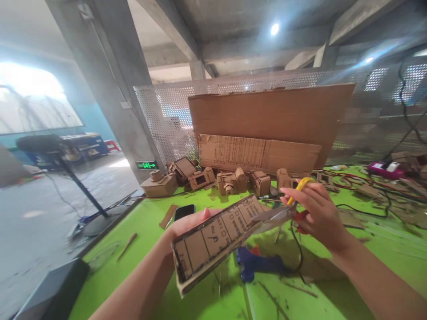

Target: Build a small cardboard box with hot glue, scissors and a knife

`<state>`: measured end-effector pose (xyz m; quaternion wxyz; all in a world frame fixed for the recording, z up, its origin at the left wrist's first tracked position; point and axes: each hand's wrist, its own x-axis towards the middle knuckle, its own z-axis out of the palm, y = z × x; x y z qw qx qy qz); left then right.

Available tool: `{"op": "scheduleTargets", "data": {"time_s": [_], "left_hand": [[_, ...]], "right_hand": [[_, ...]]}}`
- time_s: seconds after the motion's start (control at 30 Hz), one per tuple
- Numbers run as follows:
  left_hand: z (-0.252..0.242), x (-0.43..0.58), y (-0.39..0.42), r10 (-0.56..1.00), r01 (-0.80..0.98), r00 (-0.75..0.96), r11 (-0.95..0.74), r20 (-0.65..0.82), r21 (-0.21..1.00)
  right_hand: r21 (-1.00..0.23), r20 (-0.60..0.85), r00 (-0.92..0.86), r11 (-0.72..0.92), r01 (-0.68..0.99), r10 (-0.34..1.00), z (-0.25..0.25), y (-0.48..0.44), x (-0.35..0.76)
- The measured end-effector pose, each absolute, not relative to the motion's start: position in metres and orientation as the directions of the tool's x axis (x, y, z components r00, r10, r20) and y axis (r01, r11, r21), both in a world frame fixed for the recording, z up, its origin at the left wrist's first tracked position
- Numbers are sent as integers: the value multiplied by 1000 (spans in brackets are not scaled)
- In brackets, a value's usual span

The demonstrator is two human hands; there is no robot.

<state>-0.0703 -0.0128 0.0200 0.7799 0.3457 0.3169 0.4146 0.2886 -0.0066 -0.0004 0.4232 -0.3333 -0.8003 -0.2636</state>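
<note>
My left hand [193, 222] grips a shallow, long cardboard box [213, 240] from its far side, tilted up towards the right. Printed text and checkboxes show on its inner face, and dark marks run along the edges. In my right hand [316, 213] is a pair of scissors [273, 216] with yellow and red handles. The blades lie over the box's right end; whether they touch the cardboard I cannot tell. Beneath the box, a blue glue gun [256, 263] rests on the green table [140, 275], its cable running up behind the scissors.
Several cardboard camera models [230, 181] line the back of the table before a large cardboard sheet [273, 111]. A phone [184, 212] lies beyond my left hand. Cables, scraps and a purple device [385, 170] occupy the right. A dark box [53, 291] sits at the lower left.
</note>
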Motion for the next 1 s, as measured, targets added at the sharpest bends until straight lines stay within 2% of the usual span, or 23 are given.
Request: {"op": "scheduleTargets", "data": {"time_s": [0.1,0.23,0.33,0.4,0.43,0.47,0.53,0.6,0.7,0.83,1.0], "left_hand": [[20,-73,-6,747,-257,610,504,-266,825],[11,-78,5,742,-305,646,468,-181,830],[2,-84,12,801,-323,566,435,-197,841],[2,-84,14,845,-315,476,421,-242,851],[3,-81,15,868,-319,431,403,-247,858],[6,-76,14,894,-342,389,362,-220,867],[11,-61,14,958,-421,277,185,-69,888],[14,-47,14,987,-465,155,34,43,885],[12,-34,17,991,-532,-1,-112,132,839],[9,-33,21,973,-567,-114,-229,200,791],[13,-36,20,954,-559,-137,-295,265,775]], "right_hand": [[146,848,-426,634,760,316,1,-6,290],[140,830,-437,629,765,347,2,-3,296],[73,826,-384,599,797,412,1,1,300],[-63,843,-246,542,838,478,-1,5,300],[-170,842,-134,492,854,523,-2,7,299],[-312,816,-2,443,841,579,-3,9,297],[-589,685,207,364,722,699,-5,12,291],[-766,525,230,337,548,819,-5,12,281],[-865,392,86,335,374,916,-4,3,263],[-847,317,-23,294,443,948,-4,-14,244],[-582,332,-158,333,742,930,-5,-21,239]]}}
